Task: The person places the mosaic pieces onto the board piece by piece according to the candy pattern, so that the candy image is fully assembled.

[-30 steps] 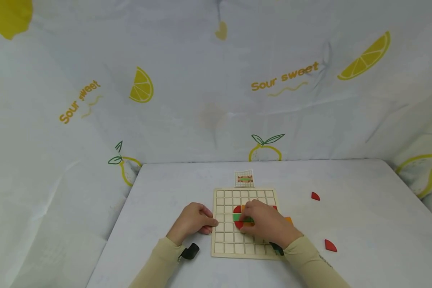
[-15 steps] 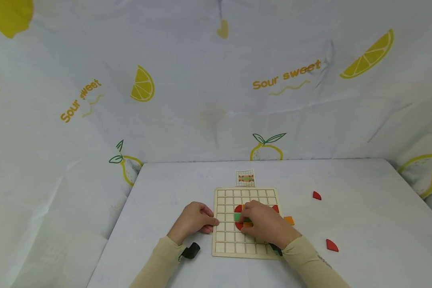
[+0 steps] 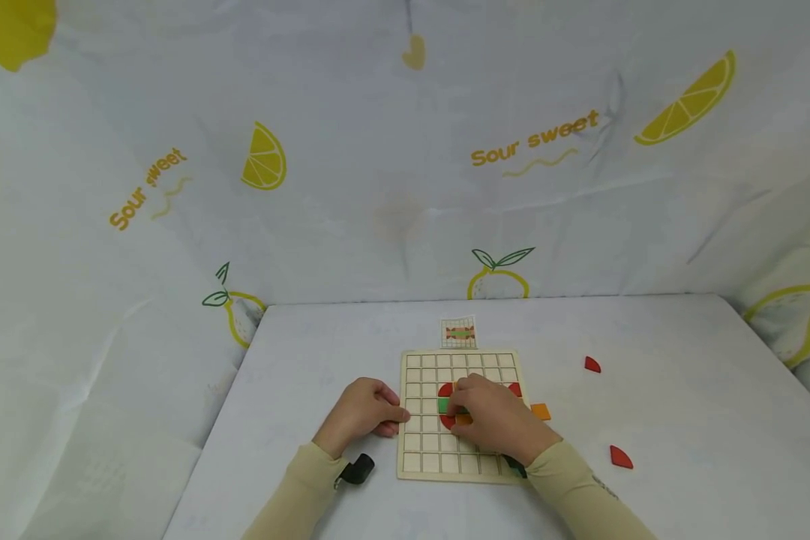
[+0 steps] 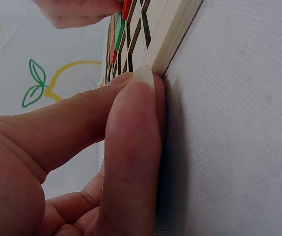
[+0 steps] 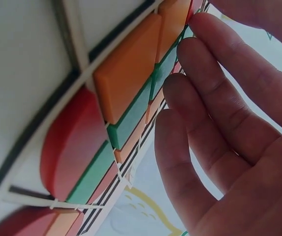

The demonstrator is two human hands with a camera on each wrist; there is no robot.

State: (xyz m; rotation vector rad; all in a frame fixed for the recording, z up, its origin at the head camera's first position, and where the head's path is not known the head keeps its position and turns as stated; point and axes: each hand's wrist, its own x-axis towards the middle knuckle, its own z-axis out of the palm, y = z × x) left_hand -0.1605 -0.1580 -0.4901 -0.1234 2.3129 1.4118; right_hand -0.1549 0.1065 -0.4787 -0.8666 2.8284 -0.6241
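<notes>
A pale wooden grid board lies on the white table. My left hand grips its left edge between thumb and forefinger. Over the coloured pieces in the board's middle, my right hand is held with its fingertips low. Red quarter-round pieces, a green square and orange squares sit in the grid there. In the right wrist view its fingers are only slightly bent, and the forefinger's tip is at the far pieces. The hand hides part of the pattern in the head view.
A small pattern card lies just behind the board. To the right are a loose orange square, a red quarter-round farther back and another red quarter-round piece nearer. A cloth with lemon prints hangs behind the table.
Both hands stay nearly in place. The right hand has shifted very slightly, leaving more of the loose orange square visible beside it; the view also shifts a little.
</notes>
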